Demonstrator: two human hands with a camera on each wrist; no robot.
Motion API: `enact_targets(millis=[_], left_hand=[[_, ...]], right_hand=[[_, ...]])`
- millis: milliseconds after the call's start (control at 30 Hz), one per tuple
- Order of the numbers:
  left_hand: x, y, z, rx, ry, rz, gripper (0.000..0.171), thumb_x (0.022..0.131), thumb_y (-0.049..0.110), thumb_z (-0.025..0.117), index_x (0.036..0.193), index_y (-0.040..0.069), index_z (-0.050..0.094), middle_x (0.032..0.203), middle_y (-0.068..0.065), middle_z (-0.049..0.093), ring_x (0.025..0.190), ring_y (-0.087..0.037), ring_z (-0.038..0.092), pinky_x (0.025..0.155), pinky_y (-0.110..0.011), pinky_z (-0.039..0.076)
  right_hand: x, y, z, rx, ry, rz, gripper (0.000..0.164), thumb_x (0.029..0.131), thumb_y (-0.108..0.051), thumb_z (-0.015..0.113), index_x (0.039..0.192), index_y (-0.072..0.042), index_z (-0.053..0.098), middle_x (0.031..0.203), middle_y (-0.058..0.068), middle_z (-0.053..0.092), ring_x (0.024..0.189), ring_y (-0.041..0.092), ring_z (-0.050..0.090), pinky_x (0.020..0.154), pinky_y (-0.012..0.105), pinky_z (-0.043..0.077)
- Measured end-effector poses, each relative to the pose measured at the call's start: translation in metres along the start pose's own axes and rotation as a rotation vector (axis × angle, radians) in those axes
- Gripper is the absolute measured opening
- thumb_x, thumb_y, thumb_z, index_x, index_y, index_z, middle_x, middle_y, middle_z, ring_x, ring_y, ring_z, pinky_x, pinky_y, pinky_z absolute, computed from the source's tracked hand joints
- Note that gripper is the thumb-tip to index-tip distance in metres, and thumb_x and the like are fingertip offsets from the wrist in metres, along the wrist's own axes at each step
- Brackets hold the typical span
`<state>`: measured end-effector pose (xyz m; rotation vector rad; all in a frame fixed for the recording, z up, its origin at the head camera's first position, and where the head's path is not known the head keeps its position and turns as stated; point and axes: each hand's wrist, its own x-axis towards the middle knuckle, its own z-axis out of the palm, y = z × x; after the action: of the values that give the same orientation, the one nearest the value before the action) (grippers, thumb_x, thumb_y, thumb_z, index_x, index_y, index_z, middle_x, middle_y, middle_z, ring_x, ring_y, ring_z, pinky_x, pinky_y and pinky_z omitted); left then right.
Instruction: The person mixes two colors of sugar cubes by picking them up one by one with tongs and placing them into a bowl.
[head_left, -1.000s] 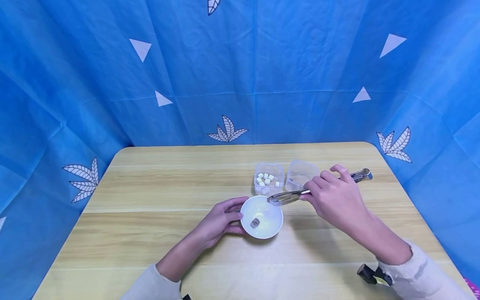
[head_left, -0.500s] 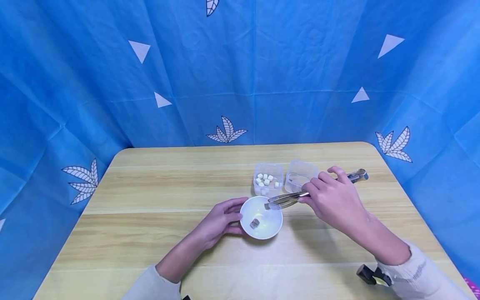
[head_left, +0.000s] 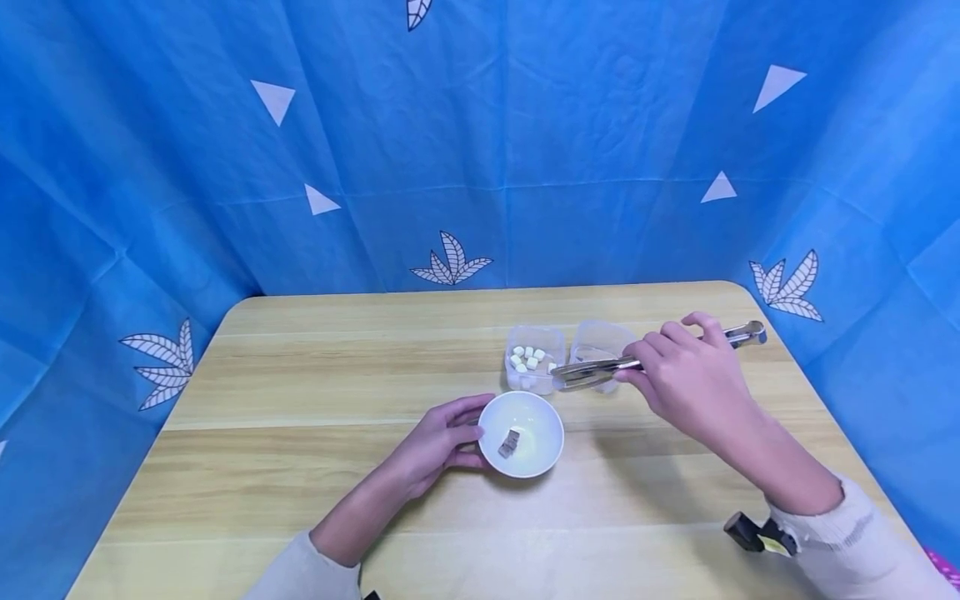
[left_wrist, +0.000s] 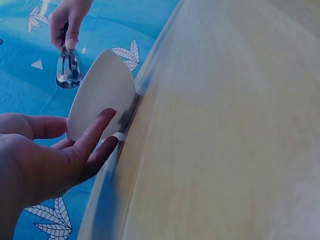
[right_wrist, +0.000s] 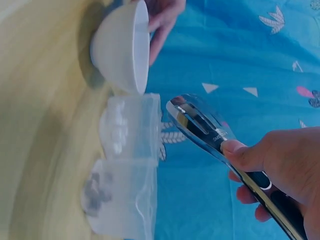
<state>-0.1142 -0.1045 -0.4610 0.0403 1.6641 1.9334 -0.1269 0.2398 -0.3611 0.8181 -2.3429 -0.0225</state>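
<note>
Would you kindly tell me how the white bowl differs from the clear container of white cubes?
The bowl is round and opaque, while the container is squarish and see-through. The bowl holds brownish cubes; the container holds white cubes. The left hand grips the bowl, while neither hand touches the container. Both are open on top.

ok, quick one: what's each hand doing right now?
Left hand: closed lightly on the side of the white round bowl.
Right hand: closed, holding the shiny silver metal tongs.

Blue cloth (head_left: 592, 125) (printed with leaves (head_left: 454, 257)) hangs behind 1 wooden table (head_left: 315, 367).
</note>
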Motion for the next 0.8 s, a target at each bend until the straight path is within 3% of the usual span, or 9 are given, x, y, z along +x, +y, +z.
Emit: enact_targets(millis=[433, 800], left_hand=[[0.000, 0.001, -0.001, 0.017, 0.006, -0.014, 0.056, 0.101, 0.001, 0.053, 0.156, 0.008, 0.044, 0.158, -0.022, 0.047, 0.112, -0.024, 0.070, 0.084, -0.037, 0.068], [0.000, 0.000, -0.001, 0.013, 0.009, -0.016, 0.056, 0.100, 0.000, 0.053, 0.156, 0.008, 0.045, 0.158, -0.022, 0.048, 0.113, -0.026, 0.070, 0.085, -0.038, 0.068]], right_hand=[[0.009, 0.038, 0.005, -0.089, 0.011, 0.020, 0.027, 0.088, -0.030, 0.076, 0.091, -0.003, 0.077, 0.079, 0.013, 0.076, 0.075, 0.031, 0.068, 0.090, 0.059, 0.049], [0.009, 0.048, 0.022, -0.079, -0.142, 0.080, 0.025, 0.087, -0.028, 0.082, 0.095, -0.005, 0.078, 0.085, 0.013, 0.078, 0.082, 0.033, 0.068, 0.097, 0.059, 0.047]])
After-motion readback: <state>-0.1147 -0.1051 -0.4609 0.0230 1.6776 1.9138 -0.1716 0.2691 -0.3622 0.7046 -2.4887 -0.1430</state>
